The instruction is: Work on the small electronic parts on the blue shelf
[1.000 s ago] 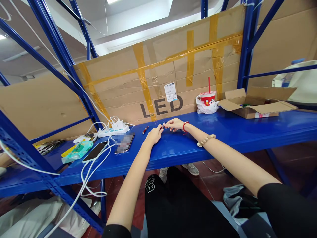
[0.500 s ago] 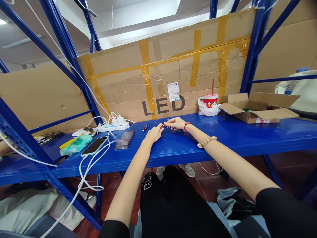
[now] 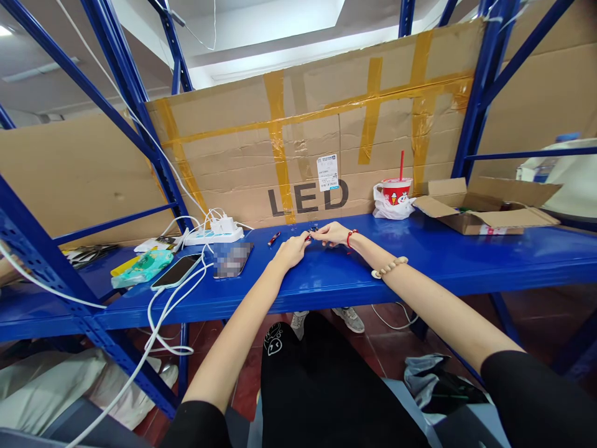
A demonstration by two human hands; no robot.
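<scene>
My left hand (image 3: 291,252) rests on the blue shelf top (image 3: 349,274) with its fingers closed around a small dark-red object (image 3: 308,236), mostly covered by the fingertips. Close beside it on the right, my right hand (image 3: 331,234) pinches a small dark, shiny piece (image 3: 314,229) at the same spot. Fingers hide how the two pieces meet. Left of the hands lies a short red, pen-like thing (image 3: 274,239), touched by neither hand.
To the left are a pixelated phone (image 3: 233,260), another phone (image 3: 177,272), a teal packet (image 3: 148,266) and a power strip (image 3: 214,235) with trailing white cables. At right stand a red-and-white cup (image 3: 395,193) and an open cardboard box (image 3: 489,214). A cardboard sheet (image 3: 233,168) forms the back.
My fingertips have drawn slightly closer together, and less of the small pieces shows between them. The camera view has shifted a little; the other things stay in place.
</scene>
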